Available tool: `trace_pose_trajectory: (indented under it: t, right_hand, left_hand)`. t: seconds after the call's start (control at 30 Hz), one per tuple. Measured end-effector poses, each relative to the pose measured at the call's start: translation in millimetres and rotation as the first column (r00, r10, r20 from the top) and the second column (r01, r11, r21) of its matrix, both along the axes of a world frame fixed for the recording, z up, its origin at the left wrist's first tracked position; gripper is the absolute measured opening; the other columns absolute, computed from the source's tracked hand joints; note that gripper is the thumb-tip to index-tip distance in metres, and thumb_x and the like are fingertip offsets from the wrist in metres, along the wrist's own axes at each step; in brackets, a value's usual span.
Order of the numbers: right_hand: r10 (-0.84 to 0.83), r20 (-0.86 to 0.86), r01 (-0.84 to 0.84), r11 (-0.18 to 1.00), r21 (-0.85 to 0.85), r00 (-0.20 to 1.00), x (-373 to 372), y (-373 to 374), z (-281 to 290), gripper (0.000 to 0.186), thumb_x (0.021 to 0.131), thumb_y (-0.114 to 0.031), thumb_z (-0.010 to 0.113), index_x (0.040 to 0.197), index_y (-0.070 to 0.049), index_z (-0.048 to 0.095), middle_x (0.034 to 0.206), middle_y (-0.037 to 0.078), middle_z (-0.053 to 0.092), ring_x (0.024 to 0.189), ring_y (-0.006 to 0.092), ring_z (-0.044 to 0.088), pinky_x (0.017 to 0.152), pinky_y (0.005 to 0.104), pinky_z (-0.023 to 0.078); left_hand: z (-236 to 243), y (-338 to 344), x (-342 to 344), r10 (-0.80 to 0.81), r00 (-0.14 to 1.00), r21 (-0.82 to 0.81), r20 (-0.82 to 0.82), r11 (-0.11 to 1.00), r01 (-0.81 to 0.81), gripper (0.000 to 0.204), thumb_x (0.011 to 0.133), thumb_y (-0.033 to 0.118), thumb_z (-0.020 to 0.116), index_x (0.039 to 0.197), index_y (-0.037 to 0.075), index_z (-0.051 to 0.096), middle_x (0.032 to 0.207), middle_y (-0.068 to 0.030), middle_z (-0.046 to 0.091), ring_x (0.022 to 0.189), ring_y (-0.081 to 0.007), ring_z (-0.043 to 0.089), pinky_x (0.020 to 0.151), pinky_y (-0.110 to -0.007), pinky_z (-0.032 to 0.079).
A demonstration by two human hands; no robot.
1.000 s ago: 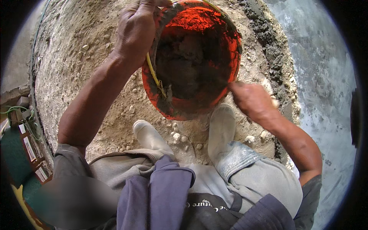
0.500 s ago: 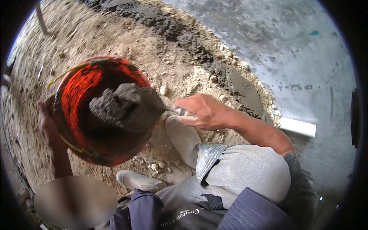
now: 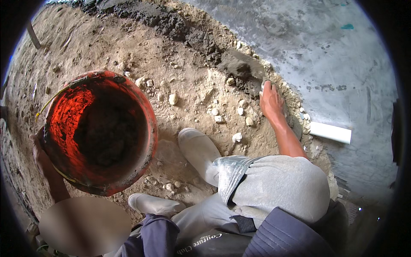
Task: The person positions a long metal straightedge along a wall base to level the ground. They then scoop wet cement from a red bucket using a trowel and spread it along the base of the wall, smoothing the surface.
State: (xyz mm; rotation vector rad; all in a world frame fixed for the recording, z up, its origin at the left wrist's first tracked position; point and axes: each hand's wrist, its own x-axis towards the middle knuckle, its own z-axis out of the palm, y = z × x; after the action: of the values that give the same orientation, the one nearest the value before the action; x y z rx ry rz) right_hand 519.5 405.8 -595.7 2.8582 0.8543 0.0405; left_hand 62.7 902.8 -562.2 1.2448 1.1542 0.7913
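Observation:
On the left, a red-orange bucket [image 3: 147, 141] smeared with cement tilts so that its mouth faces me. Dark wet mortar [image 3: 111, 132] lies inside it. My left hand [image 3: 38, 147] grips the bucket's left side, its fingers partly hidden behind the wall. Farther out to the right, my right hand [image 3: 272, 102] is closed round a trowel's handle, most of which the fingers cover. The trowel's blade [image 3: 255, 68] is blurred and lies against the strip of grey mortar [image 3: 201, 43] along the slab's edge. A lump of mortar [image 3: 236, 68] sits beside the blade.
A smooth grey concrete slab [image 3: 308, 55] stretches along the right. Bare soil [image 3: 128, 47] with scattered pale stones [image 3: 173, 99] covers the left and middle. One white strip [image 3: 330, 132] lies at the slab's edge. My boots [image 3: 195, 147] stand between bucket and slab.
My right hand has carried the trowel with its mortar from over the bucket, out to the right, onto the mortar strip. The bucket has shifted slightly left and nearer, still in my left hand.

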Motion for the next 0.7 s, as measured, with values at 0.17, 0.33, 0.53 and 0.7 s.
trace_pose_trajectory:
  t: [0.17,0.33,0.53,0.7]
  right_hand:
    - [-0.257,-0.488,0.346,0.933,0.1,0.834,-17.3,54.0,34.8,0.026,0.097,-0.019,0.041,0.11,0.003,0.039,0.075,0.004,0.046,0.056,0.0107,0.044,0.043,0.0253,0.039]
    - [-0.294,-0.557,0.358,0.934,0.007,0.777,-18.5,47.8,-7.2,0.029,0.098,-0.023,0.036,0.104,0.004,0.043,0.083,0.016,0.057,0.067,0.0213,0.057,0.057,0.0368,0.049]
    - [-0.325,-0.385,0.364,0.931,0.031,0.864,-11.3,-11.7,-38.3,0.035,0.097,-0.026,0.035,0.108,0.006,0.044,0.09,0.027,0.057,0.083,0.0289,0.061,0.07,0.0436,0.051]
    - [-0.303,-0.866,0.867,0.432,0.247,0.397,-39.5,48.5,-18.6,0.034,0.099,-0.027,0.031,0.11,0.003,0.044,0.079,0.015,0.052,0.056,0.0217,0.053,0.049,0.0364,0.053]
  left_hand:
    - [-16.0,50.3,-46.0,0.02,0.966,0.06,-0.258,0.998,-0.005,0.053,0.101,0.041,0.033,0.126,-0.001,0.052,0.12,-0.0088,0.058,0.107,-0.0185,0.056,0.095,-0.031,0.042]
    - [6.3,4.4,-0.2,-0.035,0.999,-0.03,-0.027,0.999,0.034,0.056,0.1,0.046,0.032,0.127,0.002,0.053,0.117,-0.0072,0.06,0.1,-0.0155,0.057,0.092,-0.027,0.042]
    - [-16.4,50.4,-45.6,-0.064,0.949,0.081,-0.307,0.992,0.093,0.06,0.099,0.051,0.029,0.129,0.005,0.052,0.118,-0.0055,0.059,0.102,-0.0165,0.056,0.091,-0.028,0.043]
    - [1.4,20.1,-6.8,0.065,0.963,-0.071,-0.26,0.994,-0.086,0.053,0.1,0.045,0.03,0.127,0.005,0.054,0.116,-0.004,0.061,0.099,-0.0115,0.057,0.089,-0.024,0.044]
